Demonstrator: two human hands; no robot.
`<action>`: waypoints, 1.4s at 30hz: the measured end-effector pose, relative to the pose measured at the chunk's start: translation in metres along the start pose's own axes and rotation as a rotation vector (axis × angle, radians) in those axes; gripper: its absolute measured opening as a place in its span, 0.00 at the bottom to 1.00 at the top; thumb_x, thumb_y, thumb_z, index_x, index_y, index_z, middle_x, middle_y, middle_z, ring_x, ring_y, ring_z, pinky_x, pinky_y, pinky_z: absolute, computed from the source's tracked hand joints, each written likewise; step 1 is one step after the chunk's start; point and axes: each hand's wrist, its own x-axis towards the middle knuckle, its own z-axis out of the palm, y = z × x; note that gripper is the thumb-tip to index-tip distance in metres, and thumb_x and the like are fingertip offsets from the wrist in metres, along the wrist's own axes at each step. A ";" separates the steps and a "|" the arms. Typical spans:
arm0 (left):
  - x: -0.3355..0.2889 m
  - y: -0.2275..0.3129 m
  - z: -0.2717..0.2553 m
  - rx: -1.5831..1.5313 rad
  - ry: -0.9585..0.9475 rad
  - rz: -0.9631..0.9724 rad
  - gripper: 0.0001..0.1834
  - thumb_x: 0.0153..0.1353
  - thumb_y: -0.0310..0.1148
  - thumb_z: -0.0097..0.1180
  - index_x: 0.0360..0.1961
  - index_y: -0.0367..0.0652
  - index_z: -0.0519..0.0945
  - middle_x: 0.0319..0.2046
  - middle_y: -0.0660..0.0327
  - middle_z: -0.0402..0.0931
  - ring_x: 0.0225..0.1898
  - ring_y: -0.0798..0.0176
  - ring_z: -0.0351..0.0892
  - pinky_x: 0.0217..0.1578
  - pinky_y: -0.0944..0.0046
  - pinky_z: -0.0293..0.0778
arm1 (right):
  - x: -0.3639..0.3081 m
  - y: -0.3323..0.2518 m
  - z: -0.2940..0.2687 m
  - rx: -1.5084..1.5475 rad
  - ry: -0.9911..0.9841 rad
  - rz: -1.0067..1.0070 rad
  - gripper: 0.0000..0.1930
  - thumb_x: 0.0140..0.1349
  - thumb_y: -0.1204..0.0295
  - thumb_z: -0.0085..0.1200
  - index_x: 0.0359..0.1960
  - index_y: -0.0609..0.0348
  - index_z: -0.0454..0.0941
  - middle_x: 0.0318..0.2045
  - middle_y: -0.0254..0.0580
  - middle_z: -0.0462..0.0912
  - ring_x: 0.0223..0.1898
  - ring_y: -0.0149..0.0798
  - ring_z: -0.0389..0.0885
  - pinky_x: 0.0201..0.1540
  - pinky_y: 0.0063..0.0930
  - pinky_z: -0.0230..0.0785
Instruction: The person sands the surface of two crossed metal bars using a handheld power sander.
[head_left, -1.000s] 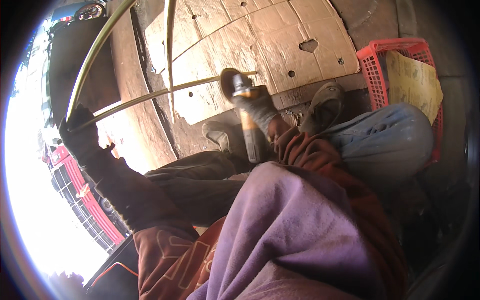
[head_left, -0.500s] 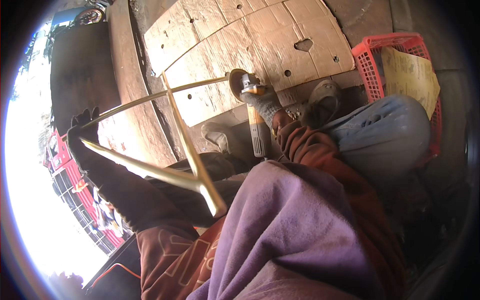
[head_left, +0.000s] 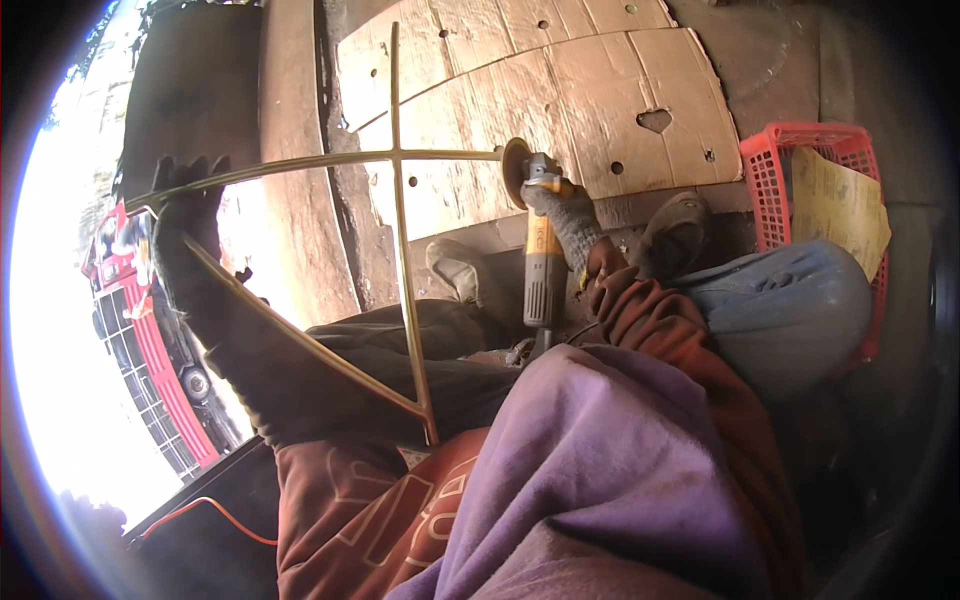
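A gold-coloured metal frame (head_left: 404, 250) of thin crossed bars and a slanting brace spans the space before me. My left hand (head_left: 187, 192), in a dark glove, grips its left corner, with the fingertips showing beyond the bar. In my right hand (head_left: 565, 208), gloved in grey, is an orange and grey angle grinder (head_left: 541, 262), its body hanging down toward my lap. The grinder's round disc (head_left: 515, 172) is at the right end of the cross bar, seemingly touching it. Near my lap, the frame's lower end rests close to my dark trouser leg.
Flattened cardboard (head_left: 560, 110) with holes covers the ground ahead. To the right stands a red plastic crate (head_left: 768, 195) holding a yellowish sheet (head_left: 835, 205). My shoes (head_left: 675, 232) flank the grinder. Purple cloth (head_left: 590, 450) drapes over my lap. An orange cord (head_left: 225, 512) lies lower left.
The frame has swung so its long bar stands more upright and crosses the other bar. My view has shifted, placing both hands and the grinder farther right in the picture.
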 end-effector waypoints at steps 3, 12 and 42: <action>0.000 -0.001 0.000 -0.004 0.002 -0.002 0.21 0.66 0.35 0.49 0.52 0.26 0.75 0.43 0.46 0.78 0.51 0.46 0.78 0.63 0.42 0.70 | -0.011 -0.004 0.041 0.145 -0.214 -0.089 0.22 0.51 0.68 0.75 0.45 0.61 0.79 0.34 0.39 0.85 0.31 0.31 0.85 0.35 0.28 0.82; 0.005 -0.011 0.000 0.011 -0.003 -0.027 0.21 0.66 0.33 0.49 0.53 0.27 0.74 0.43 0.46 0.78 0.52 0.45 0.78 0.63 0.40 0.70 | 0.007 0.020 0.027 0.091 -0.077 -0.106 0.25 0.46 0.65 0.80 0.45 0.59 0.83 0.37 0.38 0.88 0.35 0.32 0.87 0.39 0.29 0.81; -0.012 -0.002 0.008 -0.058 0.005 -0.046 0.21 0.64 0.27 0.47 0.58 0.28 0.72 0.44 0.47 0.77 0.53 0.43 0.79 0.64 0.32 0.70 | 0.011 0.019 0.012 0.026 0.124 0.023 0.18 0.47 0.69 0.79 0.37 0.59 0.84 0.30 0.38 0.87 0.27 0.33 0.86 0.31 0.28 0.80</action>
